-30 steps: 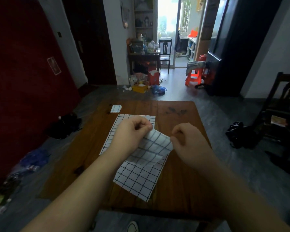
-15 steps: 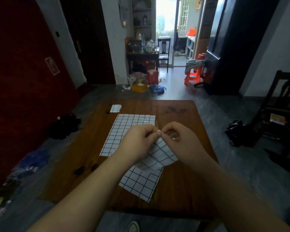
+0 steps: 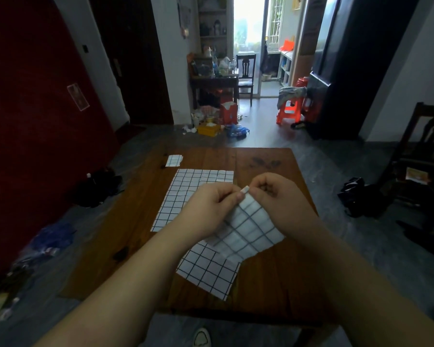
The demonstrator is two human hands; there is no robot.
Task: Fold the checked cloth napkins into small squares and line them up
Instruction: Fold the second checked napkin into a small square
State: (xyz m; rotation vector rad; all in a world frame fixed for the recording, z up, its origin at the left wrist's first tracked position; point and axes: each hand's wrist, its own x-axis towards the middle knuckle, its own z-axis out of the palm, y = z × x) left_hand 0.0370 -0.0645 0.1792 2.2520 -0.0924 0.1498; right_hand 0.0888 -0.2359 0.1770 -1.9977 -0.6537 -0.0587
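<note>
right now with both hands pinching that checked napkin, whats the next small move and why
Probably lower the pinched part and smooth the fold flat. The left hand and right hand pinch the checked napkin at one raised point. Its upper part hangs bowed while its near end rests on the wooden table, so no crease looks set.

Dim room, lit mainly from the blown-out balcony door point(image 3: 248, 28) far back; red wall point(image 3: 35, 121) and frame corners sink into dark. Wide-angle bending at the borders, napkin point(image 3: 251, 226) slightly motion-soft, faint sheen on the table point(image 3: 261, 156) far end.
</note>
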